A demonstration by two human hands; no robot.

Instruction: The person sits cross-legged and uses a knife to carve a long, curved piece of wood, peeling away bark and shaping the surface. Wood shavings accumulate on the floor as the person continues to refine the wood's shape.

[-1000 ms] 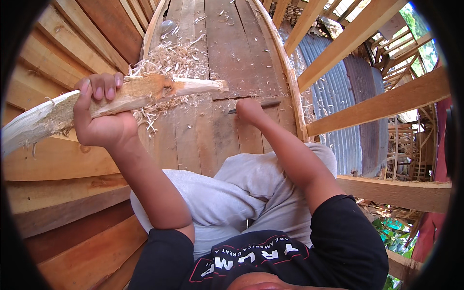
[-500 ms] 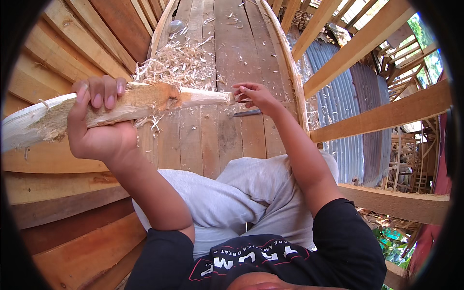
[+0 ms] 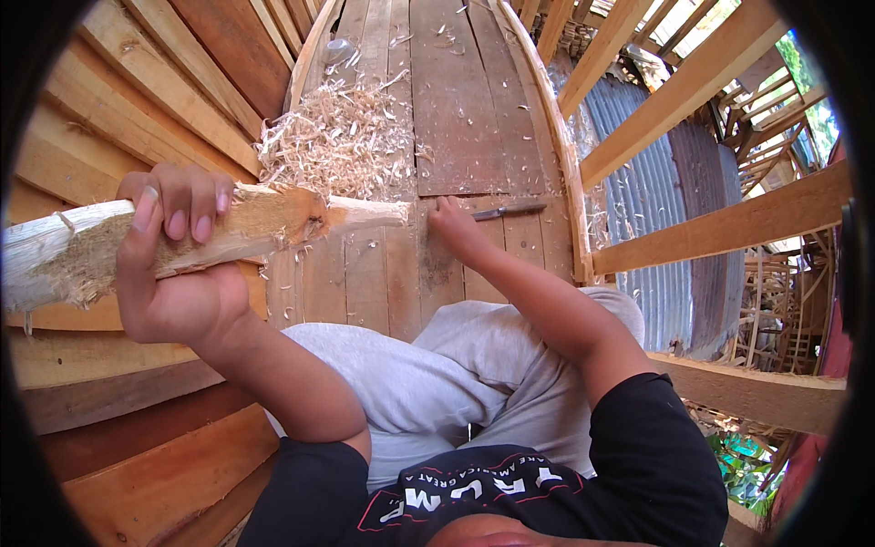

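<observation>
Since the earlier frame, my right hand point(image 3: 453, 228) is sitting lower on the plank floor point(image 3: 465, 109), having come down from the tip of the wooden stake point(image 3: 196, 239) to the dark-handled knife point(image 3: 508, 211), and the stake itself is now pointing a little more level. My left hand point(image 3: 173, 264) is clamping around the stake's thick, rough middle, fingers wrapped over the top and thumb underneath, holding it up off the floor. I am keeping its pale, whittled point just beside my right hand, to the left of it. My right hand is resting at the knife's near end with the fingers curled; I cannot tell whether they are closing on the handle or only touching it. Beyond the stake's point, a heap of wood shavings point(image 3: 337, 137) is lying on the floor, well apart from the knife. My grey-trousered knees point(image 3: 437, 374) are folding below the stake.
</observation>
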